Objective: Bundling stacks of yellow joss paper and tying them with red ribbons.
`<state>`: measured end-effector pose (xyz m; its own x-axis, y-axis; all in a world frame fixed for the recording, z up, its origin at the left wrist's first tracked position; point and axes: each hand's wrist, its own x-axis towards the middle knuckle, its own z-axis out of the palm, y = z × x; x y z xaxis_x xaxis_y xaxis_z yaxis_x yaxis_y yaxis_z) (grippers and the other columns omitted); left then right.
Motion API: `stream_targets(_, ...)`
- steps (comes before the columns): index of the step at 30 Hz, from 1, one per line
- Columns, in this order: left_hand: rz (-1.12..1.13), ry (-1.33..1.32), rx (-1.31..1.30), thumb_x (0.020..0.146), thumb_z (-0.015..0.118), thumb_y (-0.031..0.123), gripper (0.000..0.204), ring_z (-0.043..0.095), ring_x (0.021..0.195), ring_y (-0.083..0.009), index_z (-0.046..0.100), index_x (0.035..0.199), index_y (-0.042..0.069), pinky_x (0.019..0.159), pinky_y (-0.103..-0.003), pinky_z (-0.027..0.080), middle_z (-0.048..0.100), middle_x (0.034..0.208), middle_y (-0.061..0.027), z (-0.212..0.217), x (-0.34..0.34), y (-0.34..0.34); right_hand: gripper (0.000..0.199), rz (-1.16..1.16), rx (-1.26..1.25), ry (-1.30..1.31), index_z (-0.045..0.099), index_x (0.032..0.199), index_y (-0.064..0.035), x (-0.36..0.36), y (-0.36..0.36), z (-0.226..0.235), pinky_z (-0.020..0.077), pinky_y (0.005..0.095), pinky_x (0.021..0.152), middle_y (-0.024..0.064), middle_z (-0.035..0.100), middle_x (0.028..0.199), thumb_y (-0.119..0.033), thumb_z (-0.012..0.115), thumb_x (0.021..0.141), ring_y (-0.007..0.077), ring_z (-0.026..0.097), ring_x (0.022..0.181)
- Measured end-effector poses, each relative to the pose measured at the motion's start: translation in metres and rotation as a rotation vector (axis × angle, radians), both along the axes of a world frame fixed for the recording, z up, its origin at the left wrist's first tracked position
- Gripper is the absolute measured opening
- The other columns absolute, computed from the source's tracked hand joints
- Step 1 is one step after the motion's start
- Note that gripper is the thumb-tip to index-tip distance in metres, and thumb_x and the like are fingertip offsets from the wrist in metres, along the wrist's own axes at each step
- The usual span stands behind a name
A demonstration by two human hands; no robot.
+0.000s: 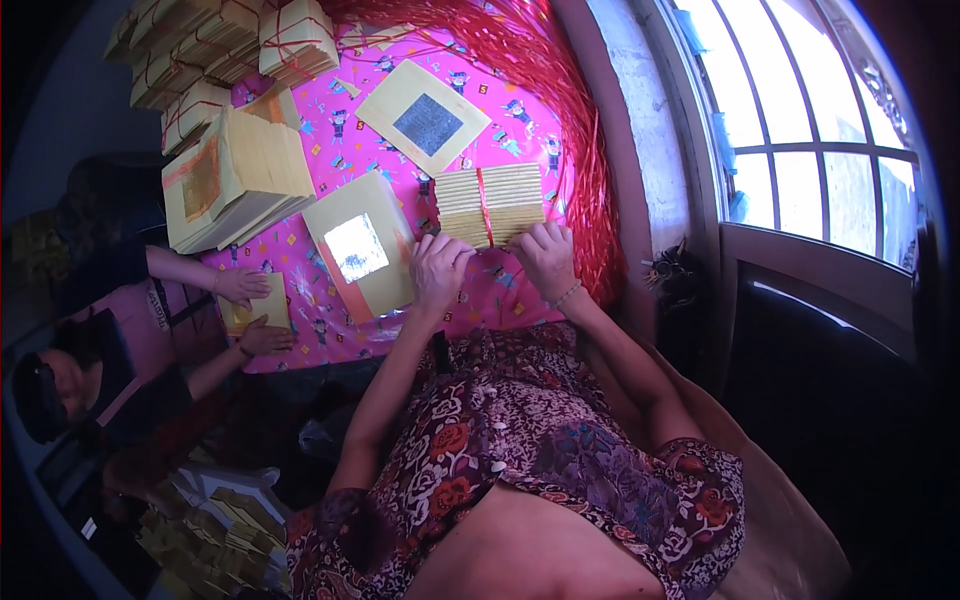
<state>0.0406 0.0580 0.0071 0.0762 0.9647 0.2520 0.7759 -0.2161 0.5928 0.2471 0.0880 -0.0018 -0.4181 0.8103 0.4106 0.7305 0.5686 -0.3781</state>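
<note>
A bundle of folded yellowish paper (pixel 458 212) lies in front of me on the pink patterned tablecloth, its folds in ridged rows. A thin red strip (pixel 484 205) runs across its middle, from far to near. My left hand (pixel 441 268) is closed at the near left corner of the bundle, fingers curled. At the near right corner my right hand (pixel 546 258) grips in the same way, a bracelet on its wrist. Whether either hand also pinches the strip's end is hidden. Left of my left hand lies a paper sheet with a silver square (pixel 358 250).
Another sheet with a dark square (pixel 428 125) lies farther off. A fanned paper stack (pixel 240 175) and tied bundles (pixel 200 50) fill the far left. Loose red strips (pixel 585 190) drape along the right edge, by the barred window. A co-worker's hands (pixel 262 338) press on paper at left.
</note>
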Motion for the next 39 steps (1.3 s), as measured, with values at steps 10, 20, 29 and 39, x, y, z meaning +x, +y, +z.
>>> stream_targets(10,0.405,-0.928,-0.254,0.095,0.05,0.023,0.048,0.041,0.126,-0.0257,0.037,0.135,0.001,0.105,-0.035,0.032,0.042,0.135,-0.0168,-0.032,0.013,0.007,0.054,-0.312,-0.991,1.124,0.026,0.142,0.0025,0.006,0.023,-0.05,0.0254,0.0301,0.108,0.0118,0.034,0.142,-0.034,0.032,0.102,0.0182,0.032,0.13)
stream_targets(20,0.3,-0.95,-0.522,0.098,0.039,0.041,0.06,0.033,0.133,-0.0249,0.025,0.145,0.006,0.108,-0.033,0.026,0.034,0.145,-0.0155,-0.023,0.003,0.034,0.065,-0.109,-1.138,1.078,0.005,0.147,-0.0026,0.009,0.039,-0.064,0.0134,0.033,0.113,0.0137,0.013,0.152,-0.043,0.026,0.1,0.0207,0.012,0.14)
stream_targets(29,0.377,-0.868,-0.519,0.098,0.042,0.041,0.058,0.048,0.12,-0.0235,0.027,0.143,0.008,0.1,-0.033,0.036,0.048,0.132,-0.0149,-0.027,0.001,0.068,0.071,-0.295,-1.191,1.098,0.045,0.13,0.001,-0.01,0.067,-0.08,0.0402,0.032,0.097,0.0151,0.054,0.124,-0.059,0.031,0.095,0.0207,0.055,0.11)
stream_targets(39,0.357,-0.787,-0.43,0.098,0.04,0.041,0.056,0.052,0.114,-0.027,0.031,0.14,0.005,0.095,-0.036,0.041,0.052,0.125,-0.0186,-0.036,-0.005,0.065,0.056,-0.217,-0.207,0.027,0.032,0.142,-0.0133,-0.054,0.085,0.02,0.0124,0.0552,0.111,0.0177,0.03,0.146,-0.04,0.044,0.094,0.0377,0.019,0.138)
